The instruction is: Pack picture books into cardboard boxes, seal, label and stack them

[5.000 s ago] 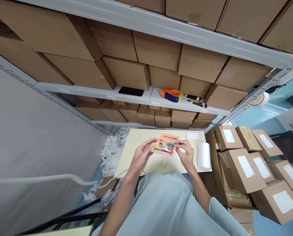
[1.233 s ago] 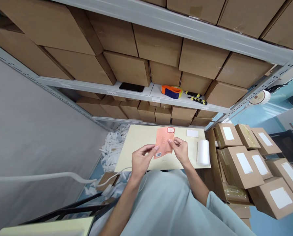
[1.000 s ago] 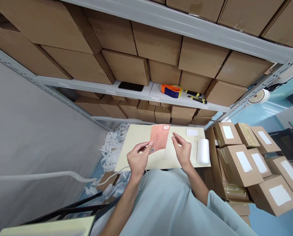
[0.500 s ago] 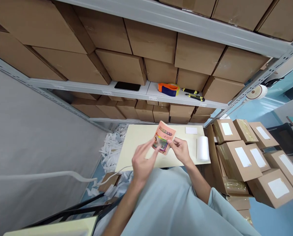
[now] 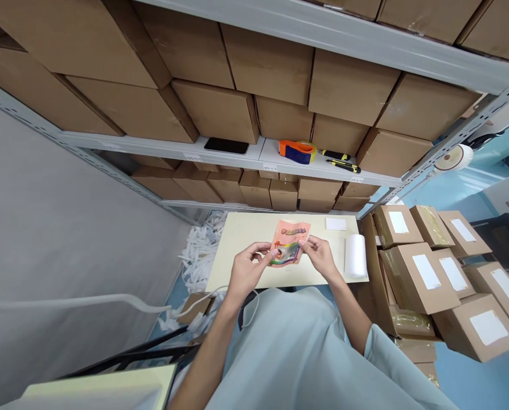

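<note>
A pink printed booklet or packet [image 5: 289,242], with a colourful picture on its lower half, is held up over the cream table [image 5: 233,250]. My left hand [image 5: 249,267] pinches its lower left edge between thumb and fingers. On the opposite side my right hand [image 5: 320,256] grips the right edge, thumb on the front. A white paper roll [image 5: 355,256] stands to the right of my right hand, and a small white card [image 5: 336,224] lies behind it on the table.
On the shelf [image 5: 275,152] ahead are a black phone [image 5: 226,146], an orange tape dispenser [image 5: 296,152] and box cutters [image 5: 343,165]. Labelled cardboard boxes [image 5: 440,279] pile up at the right. White paper scraps [image 5: 198,245] cover the floor at left, near a white cable [image 5: 122,296].
My left hand has drawn back from the front of the pink booklet or packet to its left edge. The printed piece now sits straighter and flatter between both hands.
</note>
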